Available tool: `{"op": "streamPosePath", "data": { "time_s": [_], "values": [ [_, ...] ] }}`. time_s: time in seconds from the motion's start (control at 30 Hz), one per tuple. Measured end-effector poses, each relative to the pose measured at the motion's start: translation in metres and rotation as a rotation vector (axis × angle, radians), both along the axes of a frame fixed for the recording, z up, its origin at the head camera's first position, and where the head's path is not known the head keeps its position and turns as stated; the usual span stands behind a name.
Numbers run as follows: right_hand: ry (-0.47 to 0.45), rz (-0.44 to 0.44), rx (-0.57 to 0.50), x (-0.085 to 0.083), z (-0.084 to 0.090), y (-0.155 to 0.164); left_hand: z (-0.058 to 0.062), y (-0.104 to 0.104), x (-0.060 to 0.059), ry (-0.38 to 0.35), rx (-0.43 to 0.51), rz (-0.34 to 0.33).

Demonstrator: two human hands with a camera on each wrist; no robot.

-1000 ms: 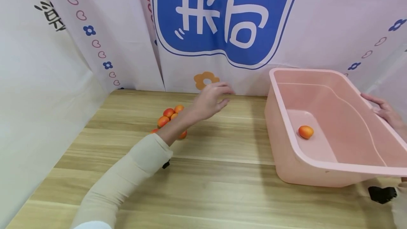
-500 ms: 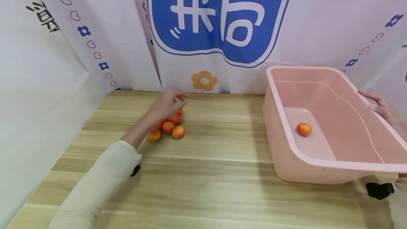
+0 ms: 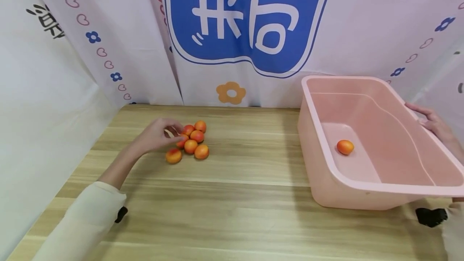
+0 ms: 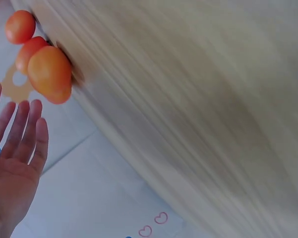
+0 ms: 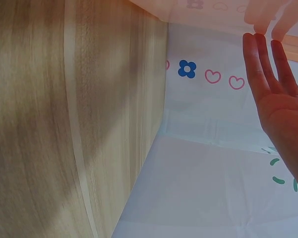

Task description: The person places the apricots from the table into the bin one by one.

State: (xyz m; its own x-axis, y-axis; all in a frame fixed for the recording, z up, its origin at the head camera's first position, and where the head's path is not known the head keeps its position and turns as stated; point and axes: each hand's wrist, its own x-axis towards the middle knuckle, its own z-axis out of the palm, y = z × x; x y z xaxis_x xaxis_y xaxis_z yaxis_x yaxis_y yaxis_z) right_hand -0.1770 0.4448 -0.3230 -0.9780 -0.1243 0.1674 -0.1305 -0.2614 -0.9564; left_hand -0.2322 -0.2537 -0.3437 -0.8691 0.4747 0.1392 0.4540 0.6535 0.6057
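Note:
Several small smooth fruits, orange with red blush and apricot-like, lie in a loose cluster on the wooden table at the left. My left hand is at the cluster's left side, thumb and fingers spread apart beside the reddish fruits; whether a fingertip touches one is unclear. In the left wrist view that hand has extended fingers and an empty palm. A deep pink tub stands at the right with one such fruit on its floor. My right hand holds the tub's right rim, fingers along the outer wall.
The wooden table reaches back to a white printed cloth with a blue panel. Another white cloth hangs along the left edge. The tub's high walls stand between the table's middle and its inside.
My left hand has swung left from above the table's middle, past the fruits, and come down at their left side, uncovering the cluster. The right hand stays on the tub's rim.

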Motion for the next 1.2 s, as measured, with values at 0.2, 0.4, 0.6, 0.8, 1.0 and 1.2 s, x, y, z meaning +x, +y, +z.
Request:
{"op": "streamPosePath", "data": {
  "time_s": [0.2, 0.4, 0.6, 0.8, 1.0, 1.2],
  "values": [
    [0.039, 0.016, 0.002, -0.003, -0.001, 0.002, -0.002, -0.013, 0.006, -0.042, -0.035, -0.051],
    [0.066, 0.03, -0.023, -0.002, -0.006, 0.002, -0.009, -0.018, 0.008, -0.132, -0.057, -0.078],
    [0.123, 0.091, -0.089, 0.0, -0.01, -0.002, -0.012, -0.02, 0.009, -0.198, -0.089, -0.075],
    [0.109, 0.107, -0.108, 0.004, -0.01, -0.004, -0.012, -0.02, 0.009, -0.213, -0.106, -0.065],
    [0.152, 0.1, -0.094, 0.0, -0.01, -0.002, -0.001, -0.022, 0.008, -0.175, -0.058, -0.057],
    [0.126, 0.145, -0.142, 0.0, -0.01, -0.002, 0.018, -0.009, 0.006, -0.126, 0.034, -0.019]
  ]
}}
